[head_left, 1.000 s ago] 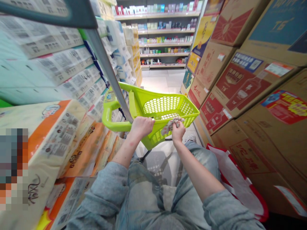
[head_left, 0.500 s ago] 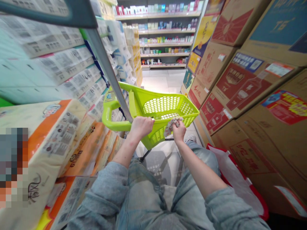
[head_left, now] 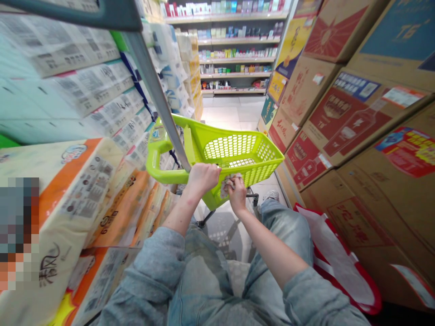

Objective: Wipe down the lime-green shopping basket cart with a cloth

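My left hand (head_left: 205,176) is clamped over the near rim of the lime-green basket (head_left: 258,164) in the middle of the frame, just beside where the grey pole (head_left: 159,97) comes down from the upper left; its fingertips are hidden from me. My right hand (head_left: 238,192) pinches a crumpled, pale patterned cloth (head_left: 224,188) against the basket's outer side, a little below the rim. The two hands are near each other but apart. What has changed is the right one: a second ago it had the cloth up by the rim, farther to the right, and now it has come left and lower — while my left hand has kept its place. With that shift, a black strut (head_left: 253,195) shows more plainly to the right of my right wrist. I take it to mean that the rubbing has passed to the stretch of side wall nearer my left hand, with the basket held steady by that grip. Wrapped paper packs (head_left: 112,222) fill the left of the frame, cardboard cartons (head_left: 356,122) the right, and a red-edged white bag (head_left: 340,267) sits at lower right.
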